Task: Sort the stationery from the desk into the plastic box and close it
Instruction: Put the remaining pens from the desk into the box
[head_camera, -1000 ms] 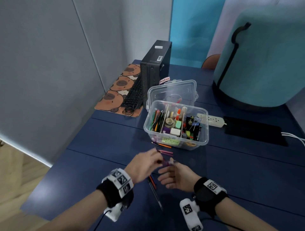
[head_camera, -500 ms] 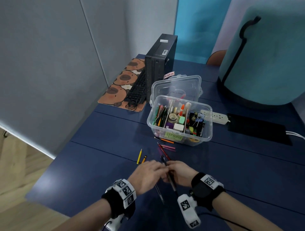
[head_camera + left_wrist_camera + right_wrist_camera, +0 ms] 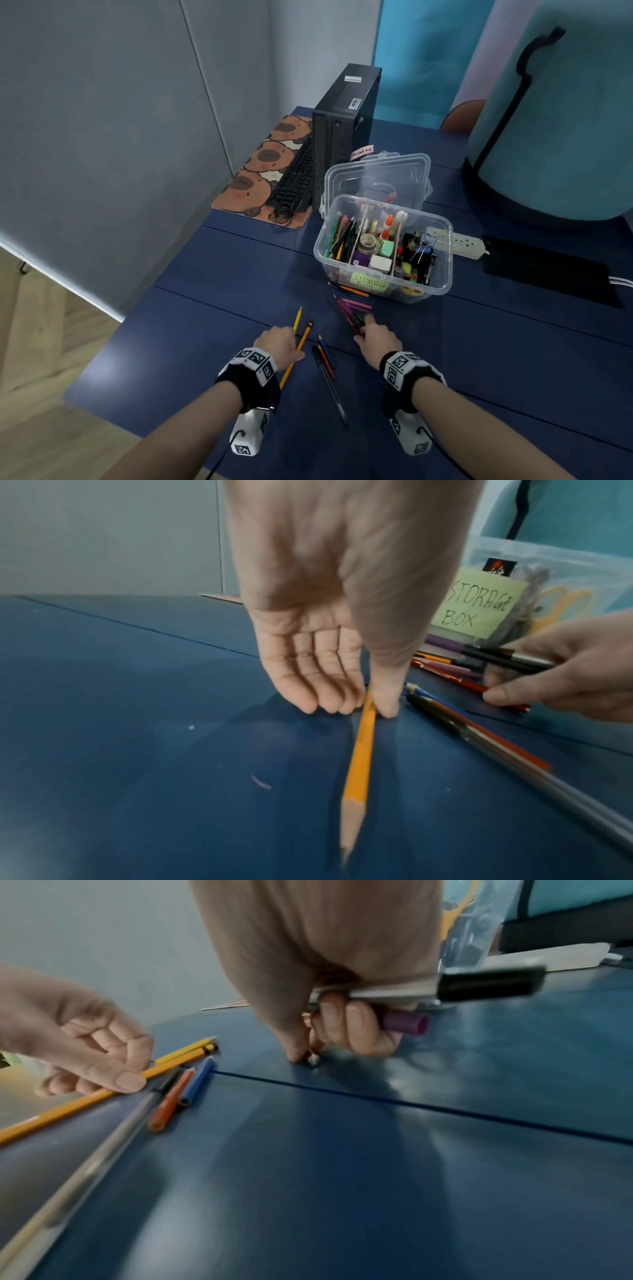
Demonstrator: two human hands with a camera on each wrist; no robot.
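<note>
The clear plastic box (image 3: 442, 270) stands open on the blue desk, its compartments full of stationery, with its lid (image 3: 376, 174) propped behind it. My left hand (image 3: 291, 342) (image 3: 363, 704) pinches an orange pencil (image 3: 297, 354) (image 3: 359, 758) that lies on the desk. A shorter yellow pencil (image 3: 297, 318) lies beside it. My right hand (image 3: 371, 334) (image 3: 315, 1047) holds a black-capped pen (image 3: 489, 981) and a purple marker (image 3: 405, 1023), and its thumb and finger pinch a red pen (image 3: 469, 685) on the desk. Between the hands lie a blue pencil (image 3: 323, 344), a red pencil (image 3: 326, 359) and a clear pen (image 3: 331, 389).
More pens (image 3: 356, 303) and an orange pencil (image 3: 356, 291) lie in front of the box. A computer tower (image 3: 346, 113), keyboard (image 3: 298, 181) and patterned mat (image 3: 260, 171) stand at the back left. A power strip (image 3: 459, 240) and black pad (image 3: 544, 267) are to the right. The desk's left edge drops to the floor.
The hands were together at the desk's middle; they have spread apart, the left onto the orange pencil, the right forward onto the red pen.
</note>
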